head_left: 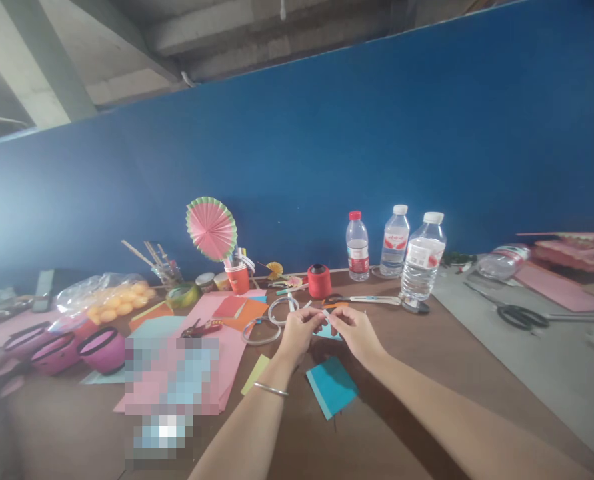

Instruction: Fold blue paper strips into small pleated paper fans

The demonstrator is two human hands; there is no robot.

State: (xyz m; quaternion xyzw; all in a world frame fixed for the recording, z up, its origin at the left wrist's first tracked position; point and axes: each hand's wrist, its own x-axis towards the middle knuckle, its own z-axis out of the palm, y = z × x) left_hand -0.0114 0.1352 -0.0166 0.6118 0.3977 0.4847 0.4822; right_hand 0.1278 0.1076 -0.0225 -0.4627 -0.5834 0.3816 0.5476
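My left hand (pixel 301 328), with a silver bangle at the wrist, is closed in a pinch above the table. Close to its fingertips, my right hand (pixel 354 333) is pinched too. Between the two sets of fingers shows a small white strip (pixel 326 313); what it is made of is too small to tell. Light blue paper (pixel 331 332) lies just below the fingers, partly covered by them. Nearer to me is a folded teal paper (pixel 334 387). A yellow paper slip (pixel 255 375) lies beside my left forearm, and white tape rings (pixel 263 331) are left of that hand.
A red thread spool (pixel 319 283), a utility knife (pixel 375 300) and three bottles (pixel 423 260) stand or lie behind my hands. Pink paper (pixel 231 353), pliers (pixel 201 328) and a paper fan (pixel 211 229) in a red cup are left. Black scissors (pixel 521 317) lie right.
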